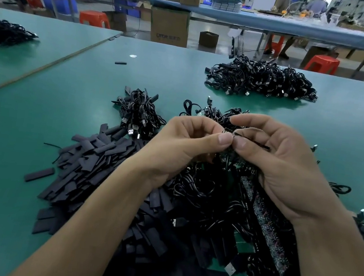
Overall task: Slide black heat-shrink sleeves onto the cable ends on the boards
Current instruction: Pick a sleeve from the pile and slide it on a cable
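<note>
Above the counter (pixel 40 119), the left hand (pixel 187 145) is pinching a cable end (pixel 227 133) and the right hand (pixel 283 169) is pinching a black sleeve (pixel 254 143) at it (not on yet, I reckon), with heaps of loose sleeves (pixel 94 163) waiting.

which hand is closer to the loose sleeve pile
Left. The left hand sits just right of the sleeve pile; the right hand is farther right, beyond it.

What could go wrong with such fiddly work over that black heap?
1. The left hand and right hand pinch a tiny metal-tipped cable end; if it slips it may vanish into the tangled black cables below.
2. Pulling on it could drag the green circuit board strips and scatter the flat black heat-shrink sleeves.
</note>
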{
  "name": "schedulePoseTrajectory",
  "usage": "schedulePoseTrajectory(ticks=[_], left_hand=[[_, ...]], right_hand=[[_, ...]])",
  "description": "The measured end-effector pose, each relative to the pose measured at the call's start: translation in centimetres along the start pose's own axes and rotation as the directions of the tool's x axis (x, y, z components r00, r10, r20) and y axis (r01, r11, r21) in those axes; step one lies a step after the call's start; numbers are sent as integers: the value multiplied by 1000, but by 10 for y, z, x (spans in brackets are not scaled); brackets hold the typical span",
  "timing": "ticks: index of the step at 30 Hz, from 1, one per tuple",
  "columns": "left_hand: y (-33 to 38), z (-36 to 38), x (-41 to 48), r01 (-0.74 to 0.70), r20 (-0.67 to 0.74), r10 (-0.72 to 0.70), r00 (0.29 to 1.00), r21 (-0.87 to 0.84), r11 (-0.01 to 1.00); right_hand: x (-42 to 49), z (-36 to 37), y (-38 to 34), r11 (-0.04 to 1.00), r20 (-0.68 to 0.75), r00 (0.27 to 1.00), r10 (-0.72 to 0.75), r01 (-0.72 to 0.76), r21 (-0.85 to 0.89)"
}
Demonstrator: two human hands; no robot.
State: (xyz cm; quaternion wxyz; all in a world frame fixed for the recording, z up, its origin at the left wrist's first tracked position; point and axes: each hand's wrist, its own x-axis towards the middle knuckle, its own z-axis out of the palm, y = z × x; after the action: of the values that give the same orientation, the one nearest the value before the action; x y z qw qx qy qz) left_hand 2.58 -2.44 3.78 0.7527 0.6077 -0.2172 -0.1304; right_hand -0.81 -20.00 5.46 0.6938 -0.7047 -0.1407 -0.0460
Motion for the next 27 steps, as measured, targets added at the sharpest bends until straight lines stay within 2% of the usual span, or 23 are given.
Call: schedulePoseTrajectory(ticks=[4,12,15,17,19,21,23,25,27], left_hand=[[-3,1,1,13,22,-11,1000,-79,997],[-8,7,2,38,34,-32,999,-186,982],[2,4,3,-1,-46,-10,999,-244,970],[12,-3,2,-82,-168,33,985,-297,951],[21,-7,-1,-219,-352,133,927,-219,951],[27,-7,-3,-350,-503,327,800,51,935],[33,-4,-4,-410,-554,490,673,272,871],[35,-2,-4,-457,-587,546,598,310,834],[34,-1,-1,-463,-668,494,557,244,852]], right_hand=[[0,0,0,1000,-16,1000,0,1,11],[0,-1,3,984,-5,1000,12,-11,176],[0,-5,0,981,-3,1000,9,-8,192],[1,-9,-1,990,-79,996,41,-29,140],[2,-14,1,995,-226,971,80,-90,-34],[2,-15,2,950,-335,939,80,-174,-261],[1,-14,1,909,-367,925,97,-232,-346],[0,-14,0,900,-385,913,130,-272,-341],[0,-15,-1,892,-427,893,138,-300,-339]])
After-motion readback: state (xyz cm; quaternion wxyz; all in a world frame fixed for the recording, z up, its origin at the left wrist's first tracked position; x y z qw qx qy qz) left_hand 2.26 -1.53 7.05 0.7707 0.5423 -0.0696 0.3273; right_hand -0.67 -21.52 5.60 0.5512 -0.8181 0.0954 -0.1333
